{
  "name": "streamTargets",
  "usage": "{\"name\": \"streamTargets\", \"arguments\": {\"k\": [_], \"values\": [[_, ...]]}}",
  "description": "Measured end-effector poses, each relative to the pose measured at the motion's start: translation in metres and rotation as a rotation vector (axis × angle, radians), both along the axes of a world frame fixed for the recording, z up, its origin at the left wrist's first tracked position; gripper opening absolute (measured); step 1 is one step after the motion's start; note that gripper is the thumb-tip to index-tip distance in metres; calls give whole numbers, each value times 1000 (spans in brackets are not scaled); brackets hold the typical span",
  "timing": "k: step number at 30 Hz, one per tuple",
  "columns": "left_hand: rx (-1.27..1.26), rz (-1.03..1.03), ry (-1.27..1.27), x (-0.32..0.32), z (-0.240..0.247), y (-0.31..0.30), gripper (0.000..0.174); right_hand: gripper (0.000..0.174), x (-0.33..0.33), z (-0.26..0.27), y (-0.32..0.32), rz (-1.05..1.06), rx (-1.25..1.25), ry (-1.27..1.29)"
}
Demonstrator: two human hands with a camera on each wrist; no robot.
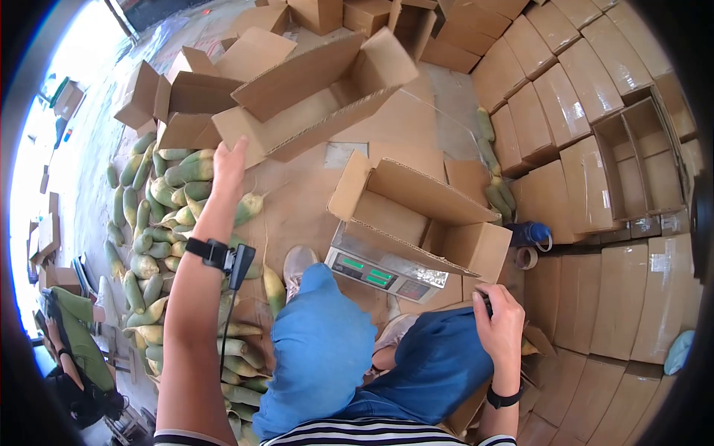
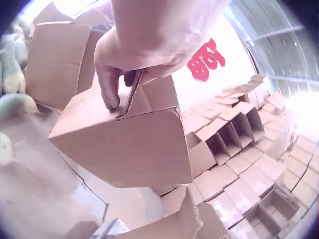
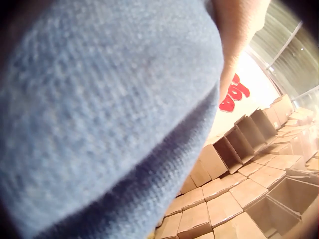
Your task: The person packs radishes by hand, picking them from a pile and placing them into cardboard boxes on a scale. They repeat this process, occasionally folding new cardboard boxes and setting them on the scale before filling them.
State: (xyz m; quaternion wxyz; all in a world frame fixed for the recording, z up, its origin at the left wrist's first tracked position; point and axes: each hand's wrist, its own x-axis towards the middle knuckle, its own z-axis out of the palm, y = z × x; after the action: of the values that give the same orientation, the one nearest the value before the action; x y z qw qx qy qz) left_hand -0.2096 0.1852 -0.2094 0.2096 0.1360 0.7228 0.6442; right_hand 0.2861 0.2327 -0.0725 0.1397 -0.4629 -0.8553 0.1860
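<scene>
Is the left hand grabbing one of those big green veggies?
No, the fingers of the left hand pinch a flap of a cardboard box, while the green vegetables lie on the ground.

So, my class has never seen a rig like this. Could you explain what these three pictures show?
There is no robot here: a person works with two bare hands. The large round view comes from a camera on the head, looking down; the other two come from one camera on each wrist. The left hand has a grip on the cardboard edge of a long open box. The right hand is by the knee; what its fingers hold, if anything, is unclear. Its wrist view is mostly blue trousers. Another open box sits on a scale. Long green-and-white vegetables lie on the floor, with cartons stacked at the right.
</scene>
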Motion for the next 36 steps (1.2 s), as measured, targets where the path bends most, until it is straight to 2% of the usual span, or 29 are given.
{"name": "streamTargets", "arguments": {"k": [2,4,6,10,12,14,15,17,18,20,21,22,24,25,27,31,33,34,36], "values": [[-125,-45,-127,4,7,-1,42,12,-1,0,1,3,-18,-1],[-154,-64,-204,-7,-10,-22,40,12,-2,0,0,-4,-9,4],[-504,-119,400,-12,-31,-61,42,13,-1,-1,1,5,-32,2],[-744,-218,594,-5,-68,-171,39,12,2,-5,1,8,-36,-2],[-850,-166,635,5,-82,-224,39,12,0,-6,1,-2,-36,-8],[-1016,-119,586,18,-91,-269,38,12,-2,-5,0,12,-38,-11],[-1020,-110,581,25,-99,-291,38,12,-2,-6,0,11,-31,-9],[-1112,-215,503,36,-111,-325,46,11,-5,-5,-2,13,-25,-10],[-1112,-209,500,42,-108,-328,46,11,-6,-5,-3,20,-23,-10],[-1185,-305,555,59,-102,-327,60,12,-7,-6,-4,19,-19,-24],[-1183,-344,673,65,-92,-319,71,12,-10,-5,-5,25,-14,-23],[-1178,-336,671,66,-94,-313,71,12,-12,-4,-5,21,-22,-28],[-1194,-326,823,65,-101,-304,74,12,-16,-3,-7,17,-21,-34],[-1182,-323,824,62,-102,-300,74,12,-17,-3,-8,24,-18,-46],[-1366,-380,686,54,-105,-287,68,12,-17,-2,-9,41,31,-75],[-1221,-426,713,50,-100,-294,67,10,-19,1,-12,66,70,-46],[-1037,-230,729,54,-73,-298,61,10,-20,3,-14,61,74,-38],[-1033,-233,733,54,-61,-297,61,10,-21,4,-15,76,67,-36],[-578,-46,418,53,-32,-296,52,10,-24,4,-16,83,65,-26]]}}
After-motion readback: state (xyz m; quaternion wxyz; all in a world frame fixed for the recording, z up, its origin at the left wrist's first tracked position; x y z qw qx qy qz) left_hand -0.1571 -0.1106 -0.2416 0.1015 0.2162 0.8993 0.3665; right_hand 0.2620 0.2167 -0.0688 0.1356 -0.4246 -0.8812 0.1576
